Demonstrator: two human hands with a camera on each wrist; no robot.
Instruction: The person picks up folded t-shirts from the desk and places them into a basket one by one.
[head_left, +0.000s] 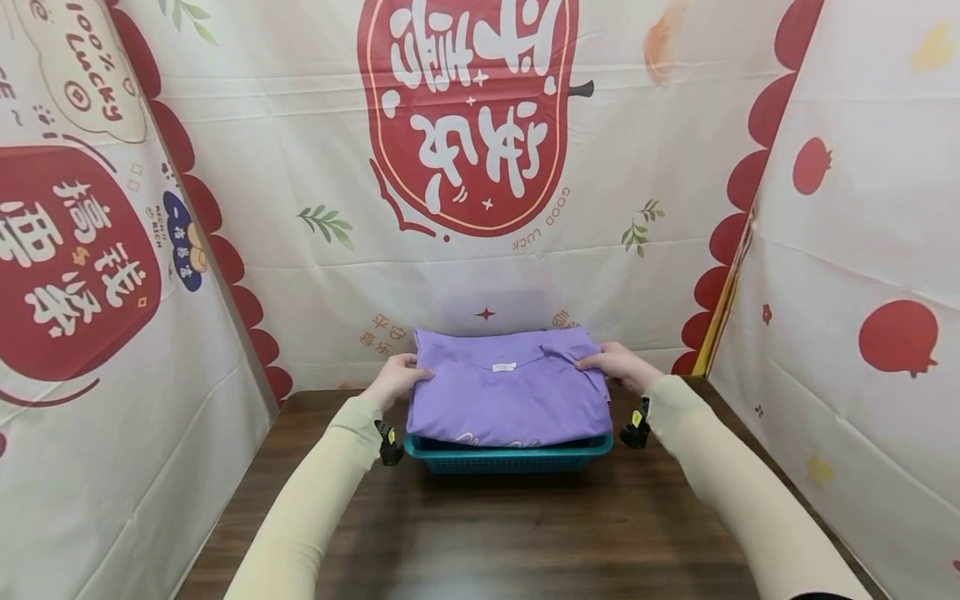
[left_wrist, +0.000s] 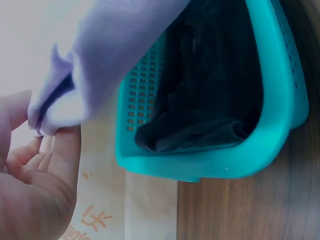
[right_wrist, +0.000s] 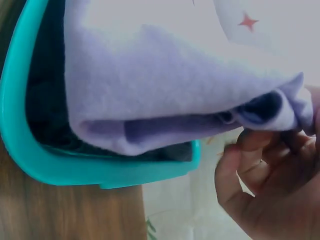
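A folded purple shirt with a white neck label spans the space between both hands, over a teal plastic basket. My left hand pinches the shirt's left side between thumb and fingers. At the opposite side my right hand pinches the cloth in the same way. Dark folded cloth lies inside the basket, seen in the left wrist view beneath the raised shirt. In the right wrist view the shirt's folded layers hang partly over the basket's rim.
The basket stands on a dark wooden table, near its back edge. Behind it hangs a white printed curtain with a large red emblem. More printed cloth walls close in the left and right sides.
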